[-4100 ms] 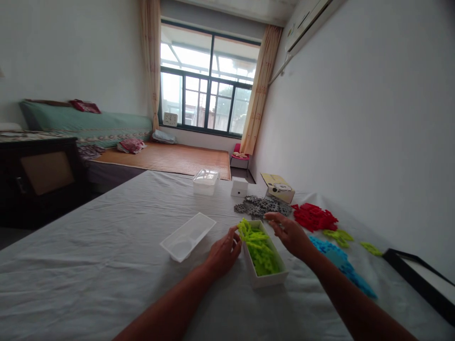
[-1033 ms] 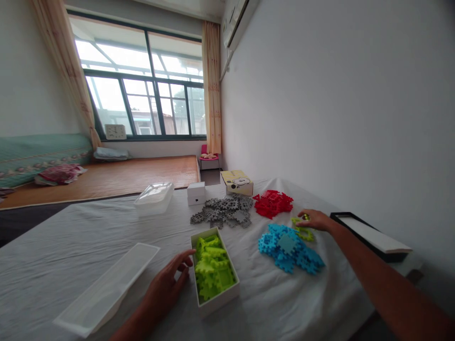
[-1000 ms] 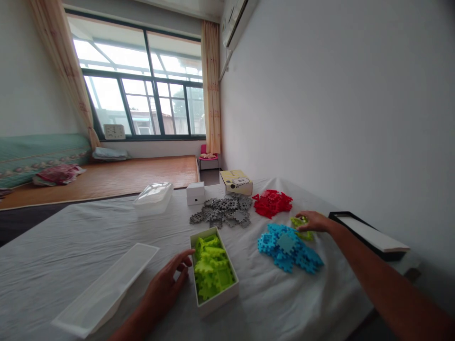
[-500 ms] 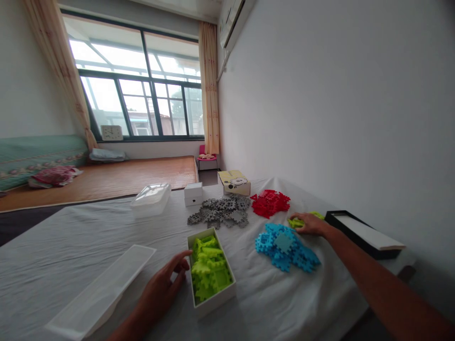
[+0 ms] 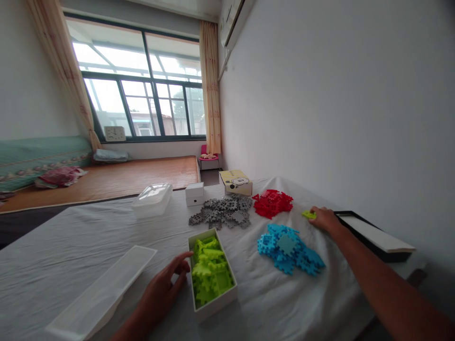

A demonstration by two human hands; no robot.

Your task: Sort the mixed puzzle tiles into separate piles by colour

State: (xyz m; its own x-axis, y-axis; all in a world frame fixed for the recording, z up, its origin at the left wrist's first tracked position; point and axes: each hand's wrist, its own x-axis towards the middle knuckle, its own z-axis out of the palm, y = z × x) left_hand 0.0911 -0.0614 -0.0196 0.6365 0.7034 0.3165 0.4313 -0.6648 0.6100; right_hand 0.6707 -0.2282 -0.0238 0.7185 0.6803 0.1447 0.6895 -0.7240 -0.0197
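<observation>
A white open box point(image 5: 215, 305) holds a heap of lime-green interlocking plastic tiles point(image 5: 210, 272). At its left side rests my left hand point(image 5: 167, 284), fingers loosely apart, fingertips touching the rim and holding nothing. Over on the right, my right hand point(image 5: 324, 219) is closed on a lime-green interlocking tile point(image 5: 308, 214); part of the grip is hidden behind the hand. Nearer to me than that hand lies a pile of blue interlocking tiles point(image 5: 289, 248). Red interlocking tiles point(image 5: 272, 203) lie to its left, and grey interlocking tiles point(image 5: 222, 211) are spread farther left.
A black tray with a white panel point(image 5: 377, 232) lies at the right by the wall. At the back stand a yellow box point(image 5: 235, 182), a small white box point(image 5: 194, 194) and a clear plastic container point(image 5: 152, 199). A translucent lid point(image 5: 103, 291) lies at front left on the grey sheet.
My right hand has moved right and slightly away, toward the black tray, with a lime-green tile at its fingers. My left hand stays at the box's rim.
</observation>
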